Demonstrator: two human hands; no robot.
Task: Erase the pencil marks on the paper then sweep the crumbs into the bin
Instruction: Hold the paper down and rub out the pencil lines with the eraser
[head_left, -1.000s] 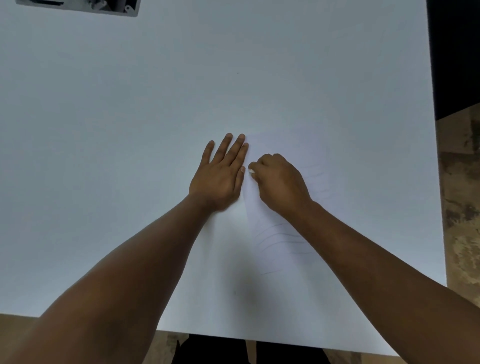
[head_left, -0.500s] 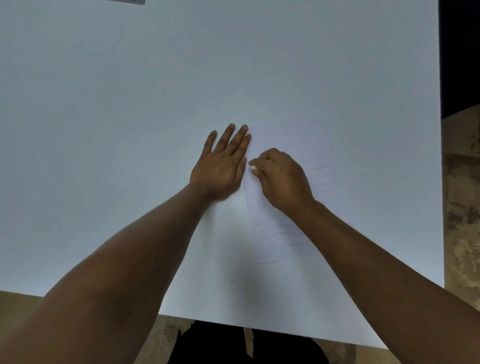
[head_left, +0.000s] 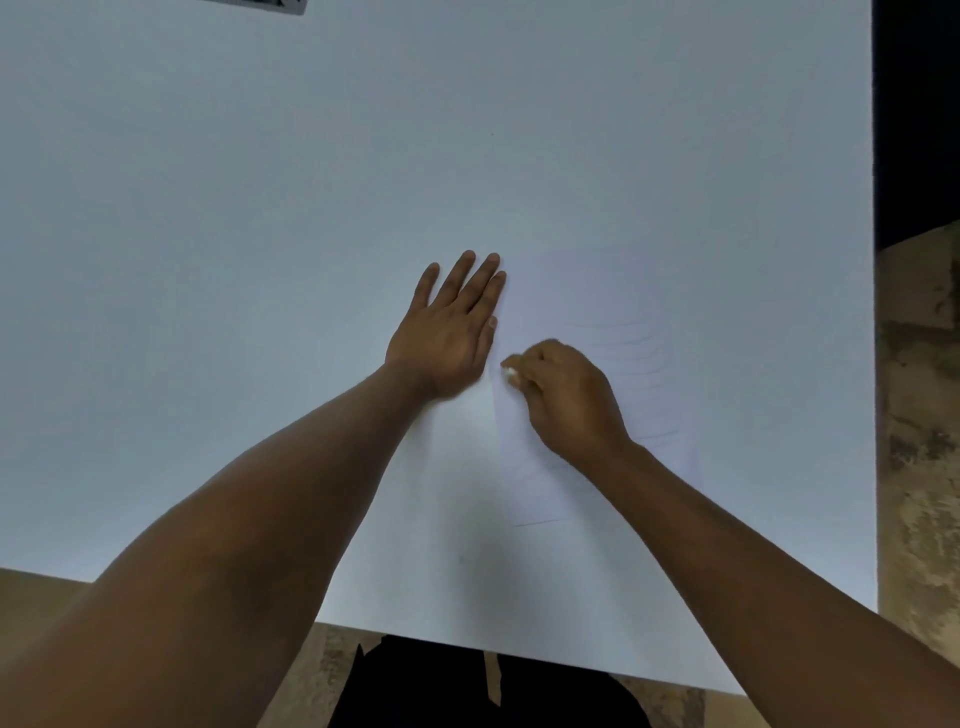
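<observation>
Right hand: the right hand (head_left: 569, 397) is curled closed, pinching a small white eraser (head_left: 510, 372) at its fingertips, pressed onto the paper (head_left: 587, 291) near the sheet's left edge.
Left hand: the left hand (head_left: 447, 332) lies flat and open, fingers pointing to 12 o'clock, palm down on the desk (head_left: 260, 208) with its inner edge touching or overlapping the paper's left margin; I cannot tell which.
Paper: a white sheet on the white desk, running from 12 to 6 o'clock under the right hand and forearm.
Pencil marks: faint curved pencil marks (head_left: 631, 338) show at 1 to 2 o'clock of the right hand, and more near its wrist toward 6 o'clock.
Eraser position: at 4 o'clock of the left hand, just beside its thumb.
Bin: not in view; crumbs are too small to make out.
Step, as judged: erasing is under way, with many lines left.
Risk: the left hand seems to pin only the margin, so a hard stroke could buckle or crease the thin sheet.
Risk: the forearm resting over the lower marks could smear graphite.
</observation>
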